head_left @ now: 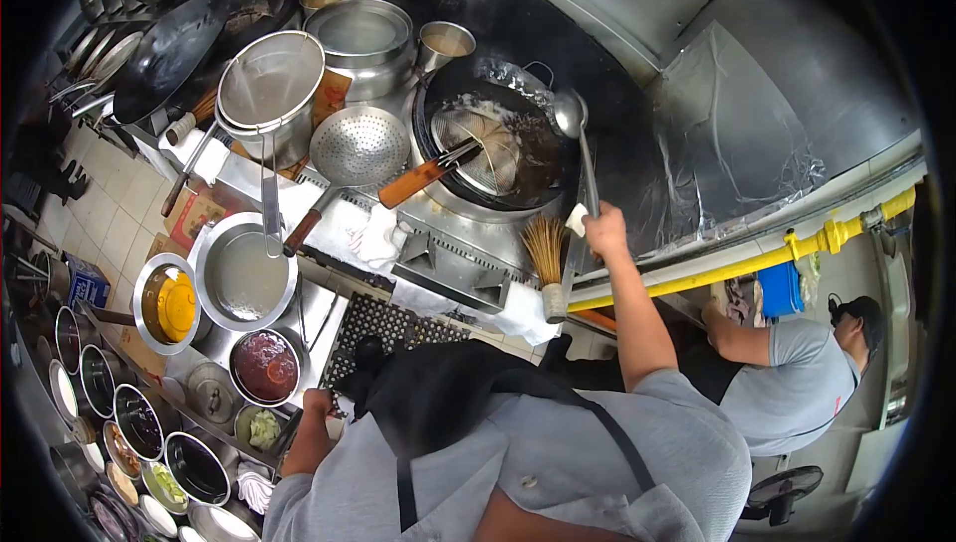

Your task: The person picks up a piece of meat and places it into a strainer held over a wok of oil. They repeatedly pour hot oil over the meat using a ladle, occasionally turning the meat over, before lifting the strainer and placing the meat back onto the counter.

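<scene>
My right hand point(605, 231) is closed around the handle of a steel ladle point(570, 114), whose bowl hangs at the right rim of a wok point(558, 171). Inside the wok are dark liquid and white froth. A wire-mesh skimmer point(490, 165) rests in it, its wooden handle point(413, 183) reaching over the near rim. Low beside the counter edge, my left hand point(318, 403) is near a bowl of red sauce point(267, 367); its fingers are too small and hidden to make out. A bamboo brush point(546, 255) stands below my right hand.
Left of the wok sit a perforated ladle point(359, 146), a mesh strainer point(271, 84) over a pot, and a lidded steel pot point(360, 34). Bowls of yellow oil point(175, 305) and cloudy liquid point(245, 278) stand nearer. A yellow pipe point(717, 268) runs rightward; a co-worker point(797, 363) is behind it.
</scene>
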{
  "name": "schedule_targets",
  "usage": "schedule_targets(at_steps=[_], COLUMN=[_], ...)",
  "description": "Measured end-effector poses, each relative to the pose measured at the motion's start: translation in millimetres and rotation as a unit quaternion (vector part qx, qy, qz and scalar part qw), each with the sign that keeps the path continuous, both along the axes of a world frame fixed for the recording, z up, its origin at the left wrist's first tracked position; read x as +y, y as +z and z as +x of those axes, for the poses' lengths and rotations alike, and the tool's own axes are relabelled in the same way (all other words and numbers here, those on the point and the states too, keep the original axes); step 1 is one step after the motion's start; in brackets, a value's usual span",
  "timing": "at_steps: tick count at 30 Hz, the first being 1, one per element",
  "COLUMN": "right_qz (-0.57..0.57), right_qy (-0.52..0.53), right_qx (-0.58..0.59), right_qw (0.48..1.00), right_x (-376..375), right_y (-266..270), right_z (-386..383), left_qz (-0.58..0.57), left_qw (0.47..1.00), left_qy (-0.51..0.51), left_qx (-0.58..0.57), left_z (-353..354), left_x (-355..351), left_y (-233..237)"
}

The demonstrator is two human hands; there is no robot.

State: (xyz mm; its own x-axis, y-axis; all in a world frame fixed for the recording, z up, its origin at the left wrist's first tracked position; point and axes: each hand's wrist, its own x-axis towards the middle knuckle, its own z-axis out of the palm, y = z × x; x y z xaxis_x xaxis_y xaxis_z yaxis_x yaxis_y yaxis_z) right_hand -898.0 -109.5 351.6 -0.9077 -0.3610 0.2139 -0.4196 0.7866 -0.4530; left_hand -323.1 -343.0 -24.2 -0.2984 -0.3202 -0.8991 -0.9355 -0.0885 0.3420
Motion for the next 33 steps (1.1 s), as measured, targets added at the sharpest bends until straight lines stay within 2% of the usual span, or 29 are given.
schedule_targets(at_steps=[2,3,4,5,6,7,8,9,10,11,12,13,14,16,17,18,19,20,21,22,24,25,26,27,28,29,30,32,33], right_qz=[-0.016,-0.039,-0.044,-0.120,-0.194,-0.303,-0.308,-0.434,-0.533,-0.540,-0.549,-0.552,-0.554,-0.529,-0.514,-0.499,-0.485,-0.480,-0.471,-0.460,-0.454,-0.446,-0.445,-0.430,-0.413,-0.404,-0.400,-0.359,-0.355], right_qy=[0.010,0.009,0.007,-0.017,-0.041,-0.072,-0.074,-0.070,-0.062,-0.054,-0.059,-0.044,-0.030,-0.029,-0.027,-0.024,-0.018,-0.020,-0.016,-0.012,-0.015,-0.017,-0.019,-0.010,0.000,0.006,0.007,0.027,0.029], right_qx=[-0.052,-0.085,-0.084,-0.212,-0.335,-0.423,-0.423,-0.566,-0.677,-0.668,-0.662,-0.667,-0.672,-0.673,-0.658,-0.642,-0.640,-0.637,-0.624,-0.612,-0.590,-0.568,-0.568,-0.527,-0.485,-0.466,-0.468,-0.406,-0.407], right_qw=[0.998,0.996,0.996,0.970,0.921,0.851,0.849,0.697,0.505,0.510,0.507,0.498,0.490,0.516,0.550,0.582,0.596,0.603,0.623,0.643,0.668,0.692,0.692,0.733,0.771,0.787,0.788,0.840,0.841], right_x=[3,1,-10,-22,-33,-42,-43,-42,-42,-41,-38,-32,-30,-20,-17,-15,-11,-8,-5,-3,-2,-1,0,-1,-1,-2,-2,-3,-4], right_y=[-27,-35,-29,-22,-17,-15,-11,-6,1,7,13,20,35,58,70,81,87,94,101,108,122,128,133,138,142,146,147,147,145], right_z=[-8,-7,2,12,19,20,12,2,0,0,1,1,9,16,21,26,25,25,27,30,36,40,44,46,49,52,53,55,58], left_qz=[0.003,-0.021,-0.046,-0.090,-0.125,-0.127,-0.128,-0.196,-0.198,-0.157,-0.111,-0.112,-0.069,0.023,0.005,0.005,-0.030,-0.063,-0.061,-0.061,0.121,-0.016,0.035,-0.155,-0.051,0.040,0.029,0.014,-0.001], left_qw=[0.999,1.000,0.998,0.969,0.932,0.922,0.912,0.880,0.879,0.946,0.984,0.984,0.996,0.972,0.990,0.991,0.997,0.962,0.979,0.978,0.986,0.970,0.979,0.798,0.923,0.973,0.981,0.969,0.964], left_qy=[0.047,-0.001,-0.051,-0.226,-0.340,-0.365,-0.389,-0.421,-0.422,-0.270,-0.108,-0.108,0.007,0.235,0.138,0.135,-0.064,-0.261,-0.194,-0.197,-0.099,-0.240,-0.195,-0.562,-0.340,-0.184,-0.113,-0.103,-0.105], left_qx=[0.001,-0.005,-0.011,0.041,0.021,0.022,0.023,0.102,0.099,0.094,0.086,0.085,0.056,-0.007,-0.016,-0.017,0.015,0.046,-0.023,-0.023,-0.050,-0.041,-0.041,0.154,0.173,0.130,0.153,0.223,0.244], left_z=[-4,-6,-8,-3,-8,-8,-5,5,6,6,5,3,1,-6,-12,-15,-18,-20,-20,-27,-32,-71,-81,-73,-93,-114,-128,-141,-146], left_x=[4,6,3,2,1,-1,-2,-4,-4,-3,-3,-2,-1,4,4,4,3,2,2,-2,-9,-9,-15,-38,-37,-37,-35,-41,-43], left_y=[14,25,31,31,49,51,52,35,39,42,45,47,49,53,74,85,92,95,65,40,-4,151,157,100,154,204,273,308,320])
